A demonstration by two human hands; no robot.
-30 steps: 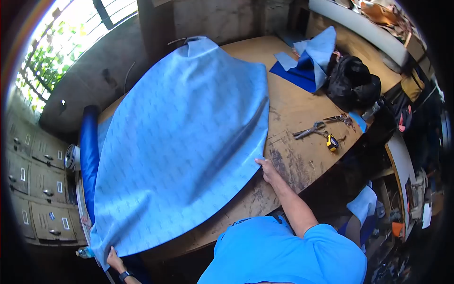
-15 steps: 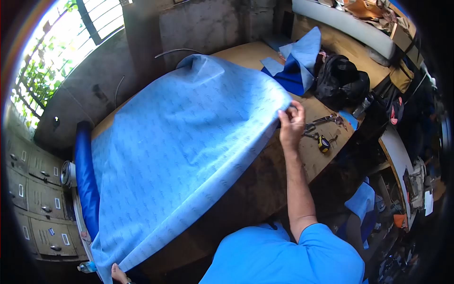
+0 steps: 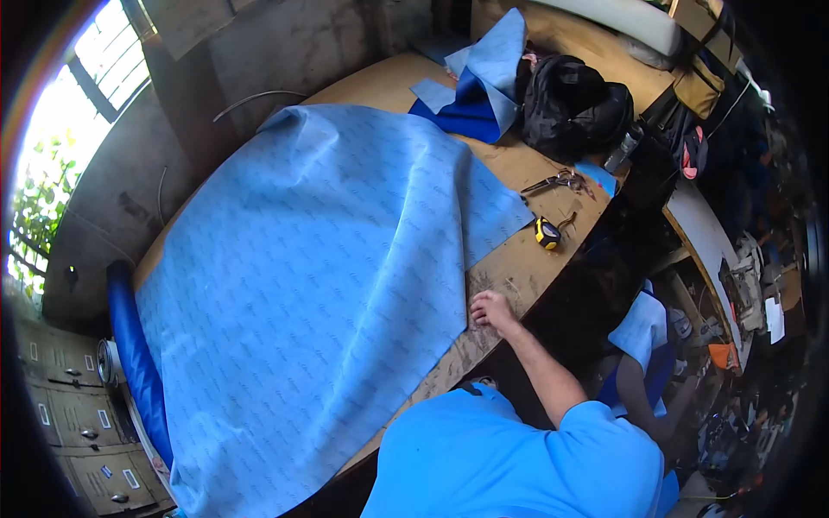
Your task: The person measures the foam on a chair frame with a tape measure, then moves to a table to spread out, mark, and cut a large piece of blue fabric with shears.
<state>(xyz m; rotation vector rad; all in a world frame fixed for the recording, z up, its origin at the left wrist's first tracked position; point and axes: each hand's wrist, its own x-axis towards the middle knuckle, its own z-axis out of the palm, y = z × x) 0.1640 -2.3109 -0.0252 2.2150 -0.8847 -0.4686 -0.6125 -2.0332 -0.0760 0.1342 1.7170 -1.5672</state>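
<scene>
A large light-blue sheet of material (image 3: pixel 302 268), printed with rows of small dark lettering, lies over the table in loose folds. Its near right corner reaches close to the table's front edge. My right hand (image 3: pixel 492 311) is on the bare tabletop just beside that corner, fingers loosely bent and apart, with nothing visible in them. My left hand is out of sight. A dark blue roll (image 3: pixel 138 354) lies along the sheet's left side.
Scissors (image 3: pixel 557 181) and a yellow-black tape measure (image 3: pixel 547 233) rest on the wooden table (image 3: pixel 509 276). Behind them are a black bag (image 3: pixel 574 104) and folded blue pieces (image 3: pixel 484 86). Metal drawers (image 3: pixel 86 414) stand at the left, and a bottle (image 3: pixel 623 148) is at the right.
My right hand has let go of the sheet's raised edge and come down nearer to me. The sheet has dropped flatter on the table. My left hand has gone from view.
</scene>
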